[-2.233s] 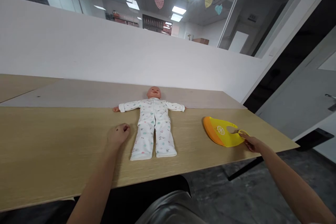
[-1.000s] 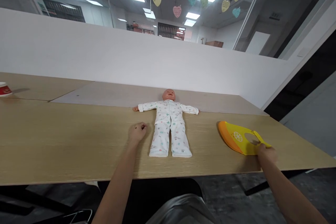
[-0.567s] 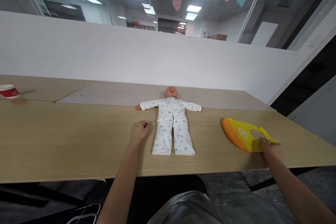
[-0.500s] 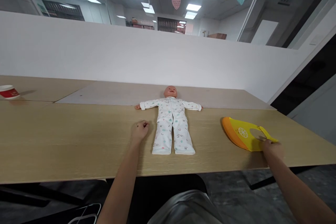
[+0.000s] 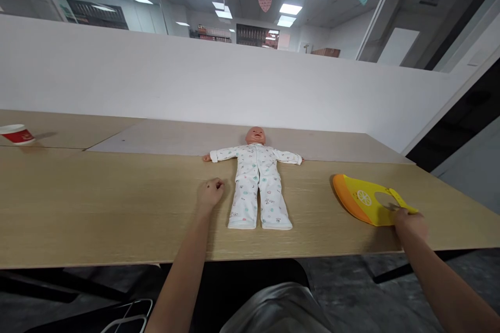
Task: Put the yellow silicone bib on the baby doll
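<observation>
A baby doll [image 5: 257, 166] in white patterned pyjamas lies on its back on the table, arms spread and head toward the wall. To the right is a yellow baby bib [image 5: 365, 199] with an orange pocket and a citrus-slice print. My right hand [image 5: 411, 223] is closed on the bib's neck end; the fingertips are partly hidden. My left hand [image 5: 211, 192] rests on the table beside the doll's legs, apart from them, its fingers curled into a loose fist with nothing visible inside.
A red and white paper cup [image 5: 17, 135] stands at the far left of the wooden table [image 5: 117, 208]. A white wall [image 5: 195, 83] with glass above runs along the back. The table's front edge lies close to my body.
The whole view has shifted slightly to the right and up. Hands, doll and bib keep about the same places relative to each other.
</observation>
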Motion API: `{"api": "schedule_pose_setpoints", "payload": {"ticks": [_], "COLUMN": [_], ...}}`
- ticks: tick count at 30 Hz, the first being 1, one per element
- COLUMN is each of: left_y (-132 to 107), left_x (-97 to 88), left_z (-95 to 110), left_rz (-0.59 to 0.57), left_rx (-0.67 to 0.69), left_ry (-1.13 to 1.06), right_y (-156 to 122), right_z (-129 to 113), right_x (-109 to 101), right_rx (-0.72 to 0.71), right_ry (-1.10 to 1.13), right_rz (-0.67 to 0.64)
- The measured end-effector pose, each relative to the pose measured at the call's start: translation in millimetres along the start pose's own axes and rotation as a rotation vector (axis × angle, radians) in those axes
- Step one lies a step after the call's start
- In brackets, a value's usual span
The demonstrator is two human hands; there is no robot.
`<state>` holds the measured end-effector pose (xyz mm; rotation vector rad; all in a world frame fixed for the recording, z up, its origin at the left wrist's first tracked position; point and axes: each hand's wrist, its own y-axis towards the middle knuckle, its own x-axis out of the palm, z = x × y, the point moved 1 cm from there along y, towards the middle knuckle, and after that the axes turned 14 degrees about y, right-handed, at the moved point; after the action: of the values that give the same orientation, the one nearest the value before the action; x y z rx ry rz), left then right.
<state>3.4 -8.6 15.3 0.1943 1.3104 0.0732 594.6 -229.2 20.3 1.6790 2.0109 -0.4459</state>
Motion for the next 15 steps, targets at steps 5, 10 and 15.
{"api": "schedule_pose_setpoints", "payload": {"ticks": [5, 10, 15], "left_y": [-1.3, -3.2, -0.8], "left_x": [-2.2, -6.4, -2.3], "left_z": [1.9, 5.0, 3.1], "left_rz": [0.002, -0.015, -0.001], "left_rx": [0.002, -0.022, -0.016], "left_ry": [-0.004, 0.014, 0.012], "right_y": [7.1, 10.2, 11.5], "right_z": [5.7, 7.4, 9.8], "right_x": [2.9, 3.4, 3.3], "right_rx": [-0.025, 0.011, -0.026], "right_ry": [0.016, -0.018, 0.042], "right_rz": [0.000, 0.000, 0.034]}}
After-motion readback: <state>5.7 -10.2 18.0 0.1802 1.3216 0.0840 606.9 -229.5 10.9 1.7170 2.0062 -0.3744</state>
